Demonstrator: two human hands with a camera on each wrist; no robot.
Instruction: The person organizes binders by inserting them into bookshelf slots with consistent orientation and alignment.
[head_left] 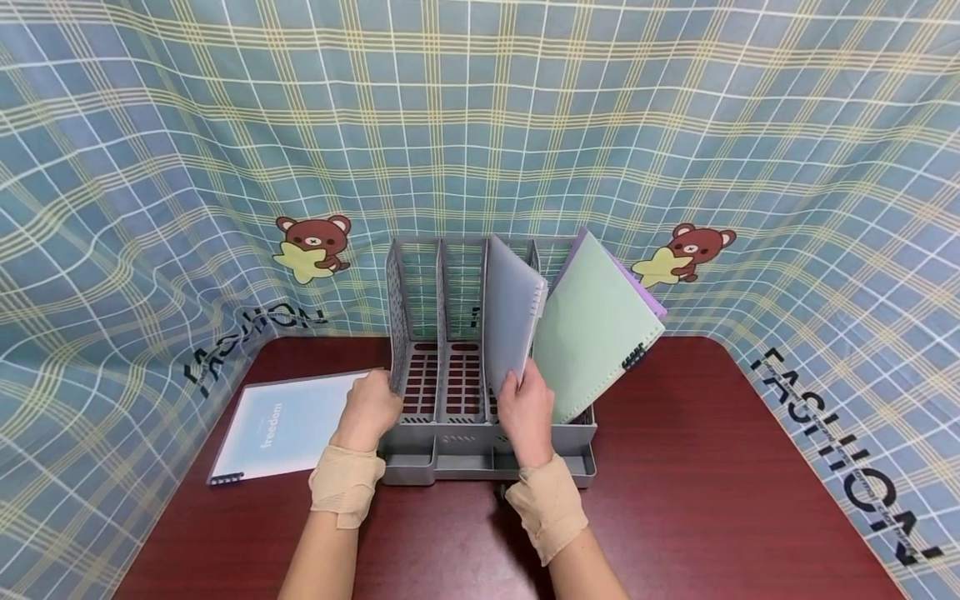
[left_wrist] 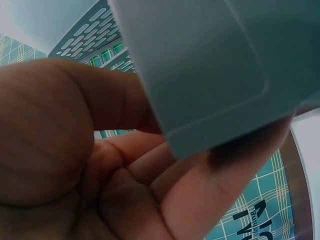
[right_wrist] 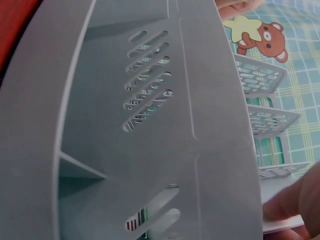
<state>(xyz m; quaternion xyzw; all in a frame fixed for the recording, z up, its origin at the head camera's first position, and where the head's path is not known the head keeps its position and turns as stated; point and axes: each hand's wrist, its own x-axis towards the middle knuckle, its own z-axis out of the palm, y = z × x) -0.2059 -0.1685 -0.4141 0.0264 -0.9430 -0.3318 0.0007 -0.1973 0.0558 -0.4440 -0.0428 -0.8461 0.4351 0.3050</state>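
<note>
A grey file organizer (head_left: 465, 433) with upright dividers stands at the middle of the table. My left hand (head_left: 371, 408) grips its left front corner; in the left wrist view, thumb and fingers lie on either side of the grey panel (left_wrist: 200, 85). My right hand (head_left: 527, 412) pinches the lower front edge of a blue-grey spiral notebook (head_left: 513, 308), which stands upright in a slot right of the middle. In the right wrist view, the right thumb and fingers (right_wrist: 285, 205) show at the lower right, beyond the organizer's front wall.
A green notebook (head_left: 592, 325) leans tilted in the rightmost slot, with a purple notebook (head_left: 647, 296) behind it. At the left, a pale blue notebook (head_left: 300, 425) marked "freedom" lies flat on the dark red table (head_left: 675, 483). Checked cloth (head_left: 465, 125) hangs around the table.
</note>
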